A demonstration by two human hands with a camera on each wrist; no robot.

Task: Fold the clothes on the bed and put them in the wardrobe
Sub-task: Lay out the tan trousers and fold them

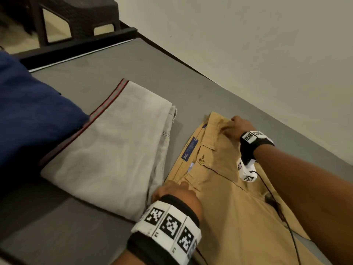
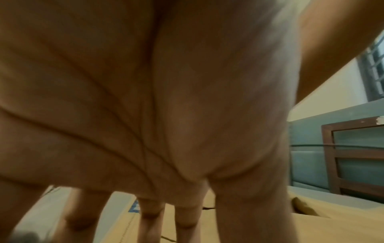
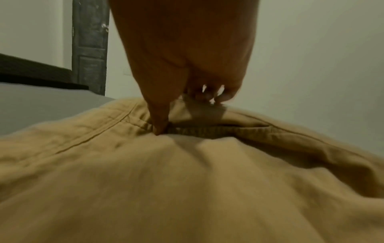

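tan trousers [image 1: 225, 197] flat on bed [image 1: 107, 73], lower right of frame | L hand [image 1: 174, 190] fingers straight, pressing waistband near corner | R hand [image 1: 236, 127] pinching waistband far corner | grey folded trousers [image 1: 107, 155] just beside, centre-left

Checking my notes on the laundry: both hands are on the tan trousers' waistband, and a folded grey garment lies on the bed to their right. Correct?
Not quite. The head view shows the folded grey garment lying to the left of the tan trousers, not the right. The rest holds: left hand and right hand are on the waistband, on the bed.
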